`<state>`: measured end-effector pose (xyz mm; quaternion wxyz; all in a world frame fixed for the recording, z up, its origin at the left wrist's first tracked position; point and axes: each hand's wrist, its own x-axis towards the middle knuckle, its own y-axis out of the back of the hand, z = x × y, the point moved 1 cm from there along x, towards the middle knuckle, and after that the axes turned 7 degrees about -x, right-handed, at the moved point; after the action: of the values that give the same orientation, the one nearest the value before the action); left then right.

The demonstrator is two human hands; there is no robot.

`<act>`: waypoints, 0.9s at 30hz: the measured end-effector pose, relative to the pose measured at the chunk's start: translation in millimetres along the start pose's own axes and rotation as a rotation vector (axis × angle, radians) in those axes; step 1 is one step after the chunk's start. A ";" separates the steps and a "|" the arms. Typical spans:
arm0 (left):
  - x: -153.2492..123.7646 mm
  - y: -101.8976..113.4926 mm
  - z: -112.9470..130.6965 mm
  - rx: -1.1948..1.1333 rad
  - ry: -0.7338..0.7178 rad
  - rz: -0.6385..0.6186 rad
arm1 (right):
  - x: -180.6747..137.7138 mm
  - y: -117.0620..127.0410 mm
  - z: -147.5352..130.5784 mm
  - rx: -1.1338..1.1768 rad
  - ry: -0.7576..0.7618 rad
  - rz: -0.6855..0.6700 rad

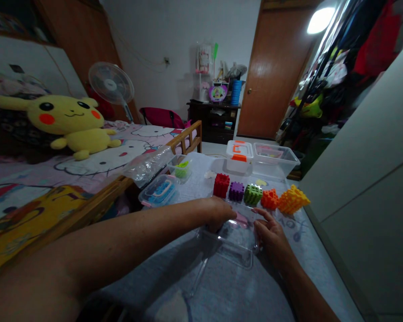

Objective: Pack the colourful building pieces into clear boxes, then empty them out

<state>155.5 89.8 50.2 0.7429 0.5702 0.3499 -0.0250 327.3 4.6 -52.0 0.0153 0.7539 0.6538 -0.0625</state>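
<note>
A clear plastic box [237, 243] sits on the cloth-covered table in front of me. My left hand [220, 212] reaches over its left side with curled fingers. Their tips are partly hidden, and I cannot make out what they hold. Close to those fingertips, a pink piece [241, 219] shows in the box. My right hand [270, 230] grips the box's right edge, its index finger stretched along the far corner. Just beyond the box stand block cubes in a row: red [221, 185], purple [236, 191], green [253, 194], orange [270, 199] and a yellow-orange block shape [292, 200].
Left of the box are a lidded container with blue pieces [160, 191] and a small tub with green pieces [181, 171]. At the table's far end stand a white-lidded box with orange clips [239, 155] and an uncovered clear bin [275, 158]. A wooden bed rail [121, 184] borders the left.
</note>
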 end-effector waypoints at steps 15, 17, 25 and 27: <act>-59.9 7.9 -14.8 -0.181 0.017 0.385 | 0.5 1.2 4.8 0.006 0.004 -0.009; -70.6 -1.6 -20.1 -0.257 0.075 0.507 | 0.8 1.2 4.5 -0.006 0.018 -0.008; -62.0 -57.3 -17.2 -0.313 0.040 0.630 | 1.5 1.0 5.3 0.013 0.019 -0.010; -58.4 -60.1 -14.9 -0.301 0.029 0.641 | 1.4 0.2 4.4 0.020 0.017 -0.016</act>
<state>77.9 60.6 30.8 0.7837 0.5353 0.1633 0.2694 327.4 5.4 -56.6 0.0020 0.7493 0.6592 -0.0627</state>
